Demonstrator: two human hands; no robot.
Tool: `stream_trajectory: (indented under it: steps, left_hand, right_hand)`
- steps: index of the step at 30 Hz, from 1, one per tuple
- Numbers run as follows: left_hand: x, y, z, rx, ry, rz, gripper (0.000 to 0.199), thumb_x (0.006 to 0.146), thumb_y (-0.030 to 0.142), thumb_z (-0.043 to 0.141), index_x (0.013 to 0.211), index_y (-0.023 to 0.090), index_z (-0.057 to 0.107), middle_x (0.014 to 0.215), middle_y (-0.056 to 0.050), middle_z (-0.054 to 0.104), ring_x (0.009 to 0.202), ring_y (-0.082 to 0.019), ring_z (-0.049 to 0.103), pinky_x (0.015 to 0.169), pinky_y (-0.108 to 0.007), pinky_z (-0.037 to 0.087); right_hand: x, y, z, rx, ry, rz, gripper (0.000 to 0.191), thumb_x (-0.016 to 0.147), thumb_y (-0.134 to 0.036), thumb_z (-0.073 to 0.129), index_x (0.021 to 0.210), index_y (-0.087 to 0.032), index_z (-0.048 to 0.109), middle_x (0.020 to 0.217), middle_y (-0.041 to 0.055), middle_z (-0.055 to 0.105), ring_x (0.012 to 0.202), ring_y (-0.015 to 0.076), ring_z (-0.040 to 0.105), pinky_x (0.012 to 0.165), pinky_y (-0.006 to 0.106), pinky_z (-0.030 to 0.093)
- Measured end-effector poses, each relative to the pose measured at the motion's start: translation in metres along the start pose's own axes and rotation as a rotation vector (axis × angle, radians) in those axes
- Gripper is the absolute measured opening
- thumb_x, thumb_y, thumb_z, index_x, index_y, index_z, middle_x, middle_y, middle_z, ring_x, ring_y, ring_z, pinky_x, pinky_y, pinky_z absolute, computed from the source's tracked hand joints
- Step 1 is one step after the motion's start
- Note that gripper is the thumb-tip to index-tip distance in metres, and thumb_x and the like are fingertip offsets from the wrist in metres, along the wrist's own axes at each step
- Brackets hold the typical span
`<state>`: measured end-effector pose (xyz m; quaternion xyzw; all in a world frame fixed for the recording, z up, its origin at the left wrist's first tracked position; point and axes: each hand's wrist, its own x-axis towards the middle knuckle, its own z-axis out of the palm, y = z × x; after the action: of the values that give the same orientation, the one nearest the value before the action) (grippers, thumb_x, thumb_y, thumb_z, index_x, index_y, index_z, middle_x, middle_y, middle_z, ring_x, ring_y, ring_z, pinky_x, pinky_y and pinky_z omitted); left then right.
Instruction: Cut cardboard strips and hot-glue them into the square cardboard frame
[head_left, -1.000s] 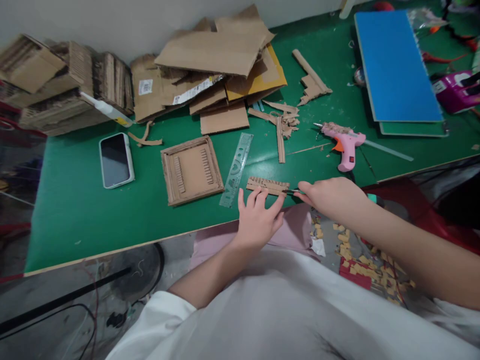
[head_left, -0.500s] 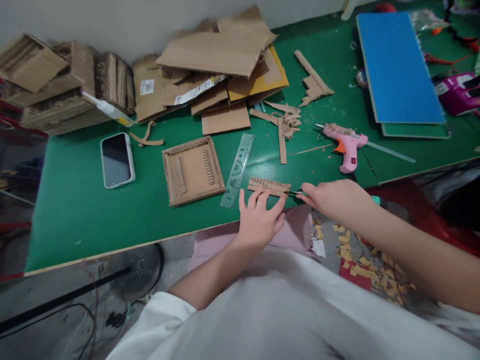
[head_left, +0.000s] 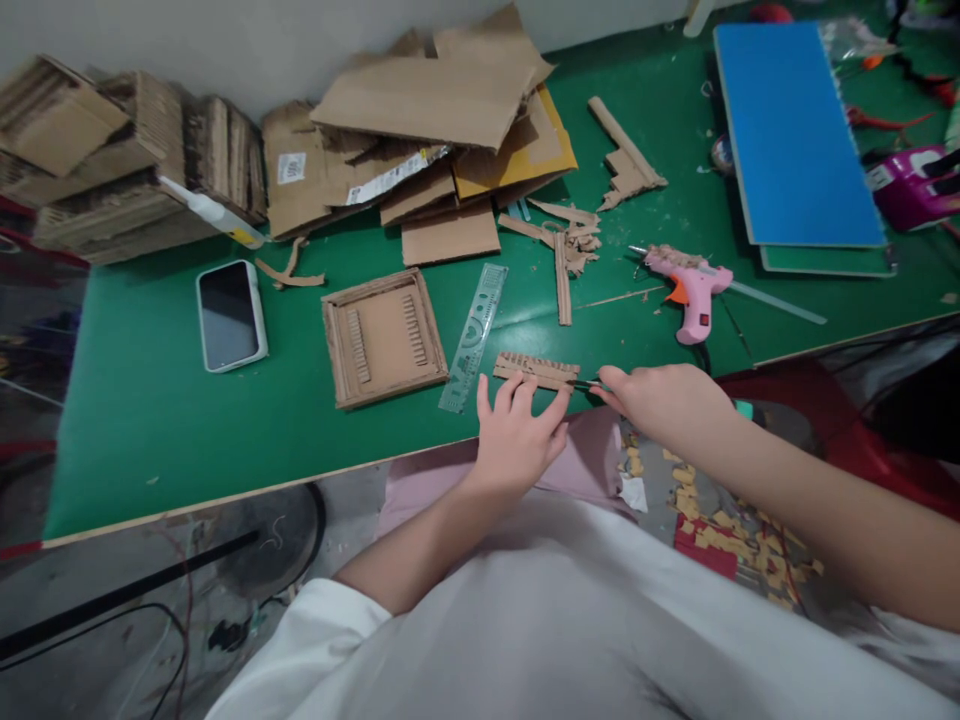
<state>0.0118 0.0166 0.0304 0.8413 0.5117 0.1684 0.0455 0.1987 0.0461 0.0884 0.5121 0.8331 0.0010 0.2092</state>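
Note:
A small ridged cardboard piece [head_left: 537,368] lies near the front edge of the green table. My left hand [head_left: 519,425] presses its spread fingertips on the piece's near side. From the right, my right hand [head_left: 652,398] grips a thin cutter [head_left: 589,384], whose dark blade touches the right end of the cardboard. A clear ruler [head_left: 474,338] lies just left of the piece. Farther left is a shallow cardboard tray [head_left: 337,345] with two ridged strips inside.
A phone [head_left: 231,315] and a glue bottle [head_left: 214,213] are at the left. Cardboard sheets [head_left: 427,100] are piled at the back. A pink glue gun [head_left: 697,295] and a blue board [head_left: 799,135] lie to the right, with cardboard scraps [head_left: 574,240] between.
The whole view has shifted slightly. Both hands keep nearly the same pose, with the cutter still against the cardboard's right end.

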Motion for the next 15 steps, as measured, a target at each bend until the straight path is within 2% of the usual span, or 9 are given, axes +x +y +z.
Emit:
stream_trajectory:
  steps: [3,7,10,15]
  left_hand:
    - [0.001,0.0023,-0.0008,-0.004,-0.013,0.021,0.037,0.081,0.036,0.05,0.117,0.028,0.054,0.114,-0.01,0.054,0.113,-0.027,0.043,0.102,-0.055,0.019]
    - [0.0018,0.0058,0.0009,-0.021,-0.034,0.097,0.039,0.083,0.031,0.046,0.12,0.018,0.051,0.116,-0.01,0.055,0.111,-0.023,0.045,0.101,-0.043,0.028]
    - [0.0011,0.0071,0.0029,-0.013,-0.022,0.108,0.039,0.084,0.03,0.043,0.12,0.016,0.05,0.116,-0.01,0.056,0.111,-0.023,0.046,0.1,-0.044,0.027]
    - [-0.0014,0.0074,0.0047,0.0,-0.012,0.111,0.04,0.083,0.032,0.045,0.121,0.02,0.05,0.119,-0.01,0.056,0.113,-0.024,0.045,0.099,-0.047,0.026]
  right_hand:
    - [-0.0012,-0.0001,0.002,0.004,0.003,0.016,0.039,0.091,-0.041,0.019,0.085,-0.018,0.05,0.057,0.0062,0.06,0.049,0.018,0.057,0.046,0.024,0.012]
    - [-0.0038,0.002,0.0034,0.011,0.026,0.03,0.042,0.091,-0.042,0.017,0.084,-0.018,0.051,0.058,0.0062,0.061,0.051,0.0177,0.058,0.047,0.023,0.011]
    - [-0.0055,0.0038,0.0039,0.012,0.039,0.033,0.043,0.091,-0.043,0.017,0.084,-0.018,0.051,0.058,0.0059,0.061,0.05,0.016,0.057,0.048,0.023,0.011]
    - [-0.0064,0.0052,0.0037,0.025,0.031,0.027,0.044,0.091,-0.043,0.017,0.084,-0.017,0.052,0.058,0.0059,0.06,0.048,0.0146,0.055,0.048,0.024,0.01]
